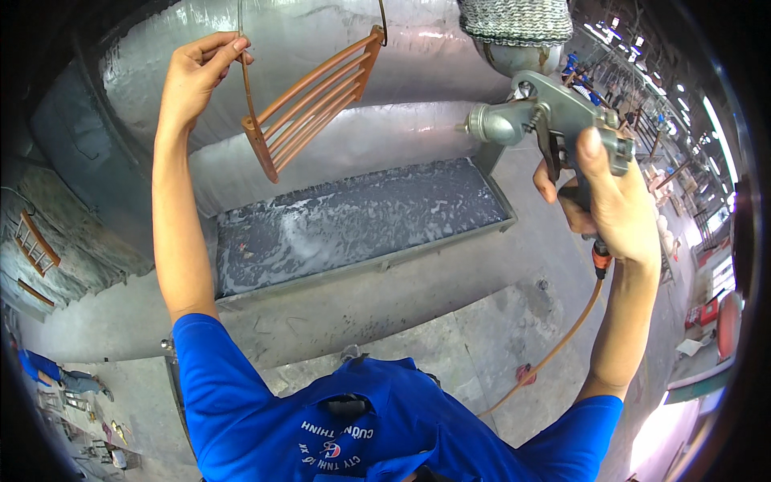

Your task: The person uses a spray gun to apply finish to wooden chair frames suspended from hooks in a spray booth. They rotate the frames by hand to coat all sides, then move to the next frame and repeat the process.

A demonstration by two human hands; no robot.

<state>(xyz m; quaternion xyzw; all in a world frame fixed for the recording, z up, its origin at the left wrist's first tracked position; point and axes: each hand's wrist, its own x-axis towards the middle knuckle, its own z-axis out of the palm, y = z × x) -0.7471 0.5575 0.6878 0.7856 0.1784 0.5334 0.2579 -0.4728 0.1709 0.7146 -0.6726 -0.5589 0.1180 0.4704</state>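
Item: slatted wooden frame [309, 104], brown, hanging from a wire hook [246, 76] above a foamy water trough [353, 221]. Open air on all sides of it; the curved grey booth wall [321, 32] lies behind. Its long axis runs from upper right down to lower left, slats parallel to it.

Left hand [201, 68]: fingertips pinched on the wire, the rest loosely curled.

Right hand [610, 197]: closed round the grip of a metal spray gun [546, 120], nozzle pointing left toward the frame, apart from it. Orange hose [554, 345] trails below.
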